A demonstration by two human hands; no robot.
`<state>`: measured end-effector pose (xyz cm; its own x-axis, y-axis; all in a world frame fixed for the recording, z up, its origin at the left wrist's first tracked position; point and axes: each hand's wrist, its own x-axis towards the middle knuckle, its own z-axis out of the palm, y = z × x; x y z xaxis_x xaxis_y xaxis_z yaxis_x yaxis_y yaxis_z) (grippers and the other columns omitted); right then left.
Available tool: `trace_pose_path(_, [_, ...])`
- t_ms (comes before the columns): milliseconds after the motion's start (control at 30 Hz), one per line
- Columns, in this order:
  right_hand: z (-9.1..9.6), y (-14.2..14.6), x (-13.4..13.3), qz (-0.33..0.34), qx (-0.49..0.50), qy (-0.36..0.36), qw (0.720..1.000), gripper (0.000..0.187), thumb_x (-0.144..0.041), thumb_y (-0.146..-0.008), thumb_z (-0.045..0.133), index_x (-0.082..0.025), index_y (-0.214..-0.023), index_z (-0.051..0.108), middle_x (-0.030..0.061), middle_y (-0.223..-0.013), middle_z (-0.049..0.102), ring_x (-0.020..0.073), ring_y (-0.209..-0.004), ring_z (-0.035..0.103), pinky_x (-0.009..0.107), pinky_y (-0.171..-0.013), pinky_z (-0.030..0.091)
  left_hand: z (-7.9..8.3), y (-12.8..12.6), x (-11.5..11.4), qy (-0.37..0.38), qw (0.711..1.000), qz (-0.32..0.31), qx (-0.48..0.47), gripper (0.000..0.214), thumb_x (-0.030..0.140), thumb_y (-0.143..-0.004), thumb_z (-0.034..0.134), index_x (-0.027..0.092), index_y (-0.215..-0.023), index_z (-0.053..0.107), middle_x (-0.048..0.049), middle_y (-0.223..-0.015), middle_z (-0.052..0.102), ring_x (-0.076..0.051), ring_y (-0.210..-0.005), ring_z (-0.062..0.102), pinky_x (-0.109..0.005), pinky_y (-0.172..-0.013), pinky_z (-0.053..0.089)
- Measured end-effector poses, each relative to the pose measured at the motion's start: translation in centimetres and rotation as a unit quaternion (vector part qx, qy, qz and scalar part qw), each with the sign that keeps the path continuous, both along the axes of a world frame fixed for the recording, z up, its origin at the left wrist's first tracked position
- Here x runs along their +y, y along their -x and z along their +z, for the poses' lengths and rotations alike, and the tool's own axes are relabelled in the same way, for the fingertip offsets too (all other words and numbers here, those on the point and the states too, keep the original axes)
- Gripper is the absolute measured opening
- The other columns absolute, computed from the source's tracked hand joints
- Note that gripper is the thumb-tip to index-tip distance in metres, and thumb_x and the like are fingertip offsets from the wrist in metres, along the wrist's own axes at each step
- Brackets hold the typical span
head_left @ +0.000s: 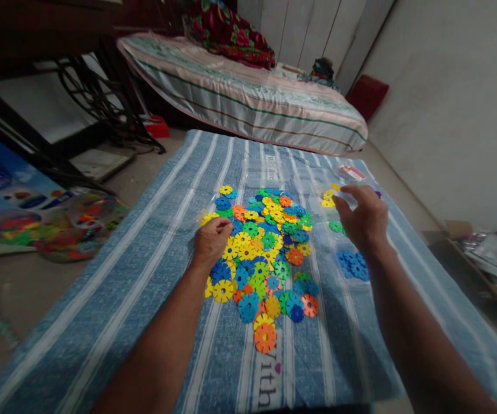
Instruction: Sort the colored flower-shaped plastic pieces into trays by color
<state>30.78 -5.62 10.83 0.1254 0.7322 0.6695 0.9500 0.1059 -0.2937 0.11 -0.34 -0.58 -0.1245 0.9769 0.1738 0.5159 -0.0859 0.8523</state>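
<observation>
A heap of flat, notched plastic flower discs (248,244) in yellow, blue, green and orange lies on a striped cloth. At the heap's left edge is my left hand (211,241), its fingers closed in a pinch; whatever may be between them is hidden. My right hand (366,215) hovers over the clear containers on the right, thumb and forefinger curved apart. Beside its fingertips are yellow discs (328,199) in one compartment. Below them sit green discs (335,226), and nearer me a clear box holds blue discs (352,264).
The blue-and-white striped cloth (145,253) covers the table. Clear plastic trays (263,172) and a small red-and-white packet (351,171) lie toward its far edge. Beyond stands a bed (248,100). Bags of colourful pieces (76,224) are on the left, below the tabletop.
</observation>
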Motion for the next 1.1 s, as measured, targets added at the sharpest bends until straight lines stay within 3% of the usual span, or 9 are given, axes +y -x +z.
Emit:
trace_pose_path(67, [-1.0,1.0,-1.4,0.047,-0.024,0.076,0.996,0.011,-0.029,-0.085,0.06,-0.021,-0.088,0.067,0.0074,-0.09,0.07,0.0241,-0.083,0.063,0.037,-0.077,0.048,0.1,0.0,0.0,0.004,1.0,0.004,0.002,0.026,0.039,-0.073,0.054,0.02,-0.083,0.069,-0.0012,-0.082,0.074,-0.018,-0.077,0.068,-0.025,-0.073,0.053])
trace_pose_path(133, [-2.7,2.7,-3.7,0.099,-0.068,0.199,0.972,0.011,-0.028,-0.087,0.059,-0.022,-0.085,0.068,0.0068,-0.087,0.07,0.0218,-0.08,0.064,0.032,-0.072,0.047,0.0,0.0,0.0,0.006,1.0,0.006,0.005,0.025,0.038,-0.072,0.055,0.02,-0.084,0.069,-0.0009,-0.082,0.074,-0.018,-0.077,0.068,-0.025,-0.074,0.053])
trace_pose_path(200, [-4.3,4.4,-5.9,0.105,-0.13,0.3,0.939,0.015,-0.029,-0.089,0.058,-0.021,-0.081,0.068,0.0081,-0.083,0.069,0.0216,-0.079,0.063,0.031,-0.069,0.044,0.0,0.0,0.0,0.008,1.0,0.006,0.006,0.026,0.038,-0.073,0.055,0.021,-0.084,0.069,-0.0008,-0.083,0.074,-0.018,-0.077,0.068,-0.025,-0.074,0.053])
trace_pose_path(300, [-5.8,6.1,-8.2,0.083,-0.18,0.37,0.908,0.019,-0.036,-0.087,0.063,-0.018,-0.082,0.069,0.0113,-0.086,0.068,0.0252,-0.084,0.062,0.033,-0.07,0.043,0.0,-0.1,0.0,0.006,1.0,0.007,0.006,0.025,0.038,-0.073,0.055,0.02,-0.084,0.069,-0.001,-0.083,0.074,-0.019,-0.079,0.069,-0.025,-0.074,0.053])
trace_pose_path(433, [-6.2,6.2,-9.2,0.077,-0.175,0.393,0.899,0.019,-0.036,-0.087,0.064,-0.017,-0.084,0.069,0.0128,-0.094,0.067,0.028,-0.093,0.06,0.035,-0.075,0.044,0.1,-0.1,0.0,0.003,1.0,0.004,0.011,0.025,0.038,-0.073,0.055,0.02,-0.084,0.069,-0.0017,-0.083,0.074,-0.019,-0.078,0.069,-0.025,-0.074,0.053])
trace_pose_path(733, [-6.8,5.7,-9.3,0.113,-0.106,0.394,0.906,0.004,-0.022,-0.084,0.063,-0.019,-0.083,0.066,0.0103,-0.099,0.065,0.0246,-0.097,0.058,0.032,-0.081,0.044,0.3,-0.2,-0.1,0.005,1.0,0.009,0.013,0.024,0.037,-0.073,0.057,0.021,-0.085,0.07,-0.0009,-0.084,0.075,-0.019,-0.08,0.069,-0.025,-0.076,0.054])
trace_pose_path(933, [-7.0,5.7,-8.8,0.152,-0.017,0.363,0.919,0.008,-0.014,-0.08,0.059,-0.019,-0.075,0.062,0.0062,-0.087,0.064,0.0202,-0.088,0.059,0.03,-0.079,0.044,0.2,-0.2,-0.1,0.004,1.0,0.007,0.003,0.026,0.038,-0.073,0.056,0.019,-0.086,0.07,-0.0022,-0.085,0.075,-0.018,-0.079,0.069,-0.025,-0.075,0.053])
trace_pose_path(1100, [-6.1,5.7,-8.6,0.208,0.075,0.368,0.903,0.007,-0.016,-0.08,0.061,-0.02,-0.074,0.063,0.0032,-0.082,0.066,0.018,-0.08,0.061,0.029,-0.074,0.046,0.0,-0.1,0.0,0.004,1.0,0.005,0.001,0.027,0.039,-0.073,0.056,0.02,-0.086,0.07,-0.0019,-0.084,0.074,-0.019,-0.078,0.068,-0.026,-0.074,0.053])
